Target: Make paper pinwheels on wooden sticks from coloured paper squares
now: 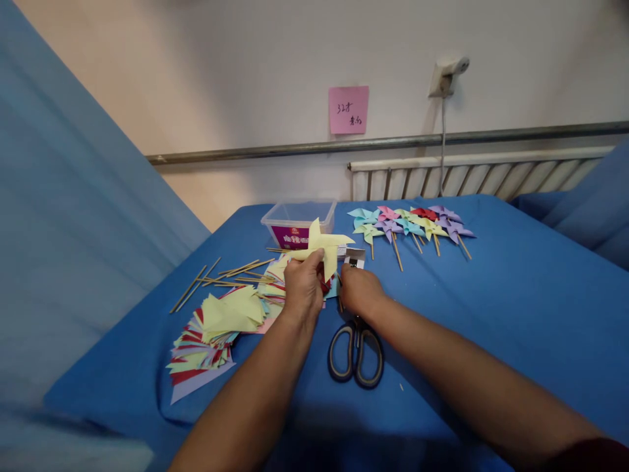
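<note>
Now your left hand (pixel 303 286) pinches a yellow pinwheel (pixel 324 246), right hand (pixel 361 290) seems curled; finished pinwheels (pixel 413 223) upper centre, paper stack (pixel 216 328) waits.

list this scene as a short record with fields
left hand: grips a yellow pinwheel, raised
right hand: beside it, at a small white item; grip unclear
near edge: scissors lying on the blue cloth
left side: cut paper pile, wooden sticks
far side: plastic box, finished pinwheels
wall: pink note
</note>
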A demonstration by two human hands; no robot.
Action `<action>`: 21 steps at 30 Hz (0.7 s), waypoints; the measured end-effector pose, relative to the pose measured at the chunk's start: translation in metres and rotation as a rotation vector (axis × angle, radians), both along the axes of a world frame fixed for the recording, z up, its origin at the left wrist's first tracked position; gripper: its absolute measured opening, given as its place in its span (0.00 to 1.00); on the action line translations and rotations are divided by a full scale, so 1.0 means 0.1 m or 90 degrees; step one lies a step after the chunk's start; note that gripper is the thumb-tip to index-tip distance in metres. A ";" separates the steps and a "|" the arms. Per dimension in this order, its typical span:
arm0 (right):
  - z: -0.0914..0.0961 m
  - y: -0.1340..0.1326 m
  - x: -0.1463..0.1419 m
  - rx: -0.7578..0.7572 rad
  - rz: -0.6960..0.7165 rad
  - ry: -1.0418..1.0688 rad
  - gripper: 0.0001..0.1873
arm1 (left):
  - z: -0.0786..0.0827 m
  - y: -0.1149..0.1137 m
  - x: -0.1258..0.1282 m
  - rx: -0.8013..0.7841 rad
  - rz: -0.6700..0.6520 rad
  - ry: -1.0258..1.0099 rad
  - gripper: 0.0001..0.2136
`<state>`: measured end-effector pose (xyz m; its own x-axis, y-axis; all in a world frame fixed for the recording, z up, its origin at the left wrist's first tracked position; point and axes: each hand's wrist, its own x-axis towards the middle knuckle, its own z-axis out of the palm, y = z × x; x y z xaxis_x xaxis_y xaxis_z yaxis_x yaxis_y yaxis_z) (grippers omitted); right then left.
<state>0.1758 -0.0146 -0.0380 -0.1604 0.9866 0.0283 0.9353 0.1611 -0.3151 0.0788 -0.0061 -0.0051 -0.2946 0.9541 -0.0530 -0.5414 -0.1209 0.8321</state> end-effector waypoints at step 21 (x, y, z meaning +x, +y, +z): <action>-0.10 -0.44 0.58 -0.452 0.227 0.780 0.12 | -0.01 0.05 0.00 0.006 -0.057 -0.051 0.07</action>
